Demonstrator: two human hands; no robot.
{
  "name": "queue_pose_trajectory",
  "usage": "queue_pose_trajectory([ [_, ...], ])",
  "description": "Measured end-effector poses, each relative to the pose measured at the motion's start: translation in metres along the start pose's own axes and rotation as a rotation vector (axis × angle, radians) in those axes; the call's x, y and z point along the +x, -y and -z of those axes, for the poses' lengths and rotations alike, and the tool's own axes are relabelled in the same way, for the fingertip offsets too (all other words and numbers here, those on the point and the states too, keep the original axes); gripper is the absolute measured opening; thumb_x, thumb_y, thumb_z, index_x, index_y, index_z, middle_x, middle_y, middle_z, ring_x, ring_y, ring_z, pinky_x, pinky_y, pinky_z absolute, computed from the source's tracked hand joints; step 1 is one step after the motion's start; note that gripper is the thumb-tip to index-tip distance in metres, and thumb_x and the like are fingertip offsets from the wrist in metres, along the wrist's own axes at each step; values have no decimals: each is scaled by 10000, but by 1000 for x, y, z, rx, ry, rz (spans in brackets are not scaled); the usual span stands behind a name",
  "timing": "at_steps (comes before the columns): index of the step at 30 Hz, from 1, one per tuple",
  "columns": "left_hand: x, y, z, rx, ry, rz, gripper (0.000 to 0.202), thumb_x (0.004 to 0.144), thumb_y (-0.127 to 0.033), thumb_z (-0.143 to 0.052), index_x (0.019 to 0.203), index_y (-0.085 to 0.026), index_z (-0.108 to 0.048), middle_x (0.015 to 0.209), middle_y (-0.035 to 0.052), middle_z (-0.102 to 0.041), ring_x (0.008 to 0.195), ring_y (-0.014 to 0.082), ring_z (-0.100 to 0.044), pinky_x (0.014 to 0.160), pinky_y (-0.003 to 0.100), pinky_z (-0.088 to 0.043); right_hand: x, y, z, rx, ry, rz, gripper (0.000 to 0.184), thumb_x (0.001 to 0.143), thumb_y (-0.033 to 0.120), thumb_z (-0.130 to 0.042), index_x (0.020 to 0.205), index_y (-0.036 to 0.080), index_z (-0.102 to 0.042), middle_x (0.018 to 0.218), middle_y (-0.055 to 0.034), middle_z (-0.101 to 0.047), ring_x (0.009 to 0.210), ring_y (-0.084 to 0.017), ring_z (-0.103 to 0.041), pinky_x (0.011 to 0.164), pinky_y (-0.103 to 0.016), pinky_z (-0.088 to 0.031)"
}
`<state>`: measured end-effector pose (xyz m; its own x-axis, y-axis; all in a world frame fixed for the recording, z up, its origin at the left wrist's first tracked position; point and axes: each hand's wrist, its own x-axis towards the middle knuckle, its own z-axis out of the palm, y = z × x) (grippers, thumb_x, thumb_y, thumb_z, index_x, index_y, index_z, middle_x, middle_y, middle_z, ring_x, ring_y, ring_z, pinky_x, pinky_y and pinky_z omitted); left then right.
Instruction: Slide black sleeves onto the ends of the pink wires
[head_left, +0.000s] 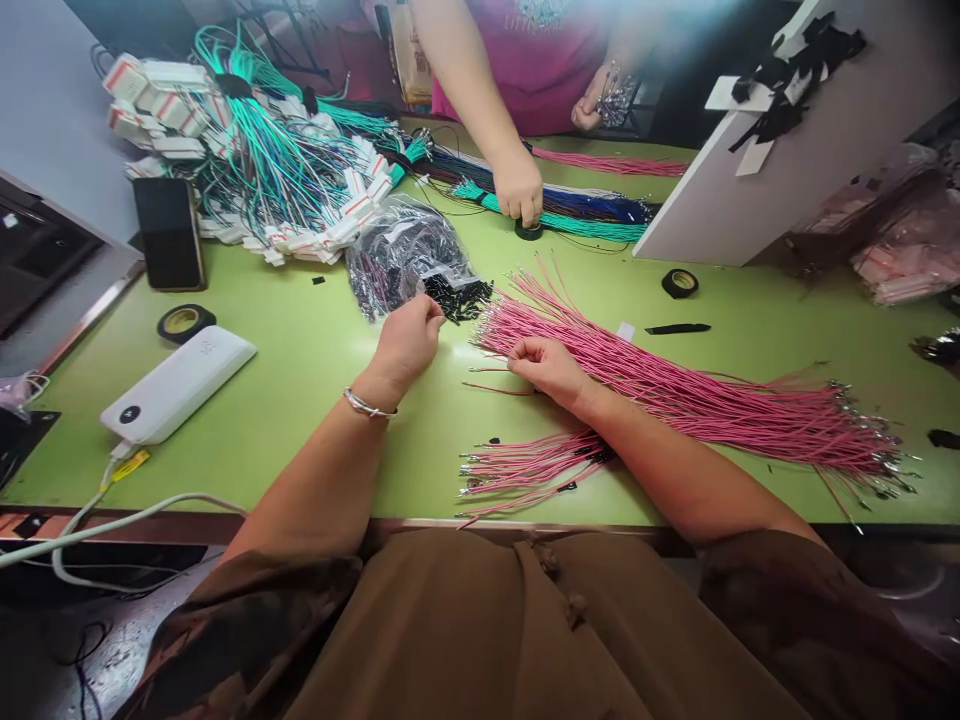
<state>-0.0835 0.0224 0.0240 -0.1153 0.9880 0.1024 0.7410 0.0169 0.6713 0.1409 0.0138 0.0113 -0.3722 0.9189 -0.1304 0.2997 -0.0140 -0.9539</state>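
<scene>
My left hand [409,335] reaches to a small heap of black connectors [459,296] beside a clear plastic bag [401,255]; its fingers are pinched together at the heap's edge. My right hand [546,365] is closed on the ends of pink wires [675,385] from a large bundle fanned across the green table [300,400]. A smaller bunch of pink wires [525,468] with metal terminals lies under my right forearm near the table's front edge.
A co-worker's hand [517,188] across the table rests on a black tape roll. Teal and blue wire bundles [285,160] with white tags lie at the back left. A phone [169,232], tape rolls [184,322] [679,283], a white power bank [178,383] and a white board [780,150] stand around.
</scene>
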Motion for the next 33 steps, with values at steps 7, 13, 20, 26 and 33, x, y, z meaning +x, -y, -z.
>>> queue_pose_trajectory([
  [7,-10,-12,-8,-1005,334,459,204,723,-42,-746,922,-81,-726,717,51,-693,593,97,-649,646,226,-542,-3,1,1,71,7,-33,261,701,420,-663,700,159,-641,445,78,-378,428,-63,-302,440,-235,-223],
  [13,-8,-9,-15,-1117,337,577,155,740,-87,-790,818,-94,-657,691,51,-687,609,152,-715,546,195,-558,-1,-1,1,57,23,-43,251,706,417,-665,679,173,-611,425,82,-384,392,-59,-297,410,-229,-202],
  [20,-7,-10,-15,-1194,361,595,100,816,-11,-678,754,-77,-635,670,38,-657,627,117,-711,585,140,-558,-2,2,1,37,32,-40,252,703,417,-659,672,174,-600,418,79,-411,385,-56,-309,401,-226,-208],
  [26,-7,-10,-13,-1209,383,601,149,848,23,-602,735,-70,-632,680,50,-660,621,110,-706,613,141,-565,-4,4,1,97,21,-91,238,679,408,-662,682,178,-599,387,91,-386,340,-56,-288,367,-224,-190],
  [33,-6,-11,-12,-1197,396,608,165,862,15,-580,728,-73,-619,664,62,-670,616,122,-710,608,149,-567,-4,7,1,111,15,-101,219,679,387,-651,682,176,-594,377,94,-392,312,-52,-296,336,-216,-201],
])
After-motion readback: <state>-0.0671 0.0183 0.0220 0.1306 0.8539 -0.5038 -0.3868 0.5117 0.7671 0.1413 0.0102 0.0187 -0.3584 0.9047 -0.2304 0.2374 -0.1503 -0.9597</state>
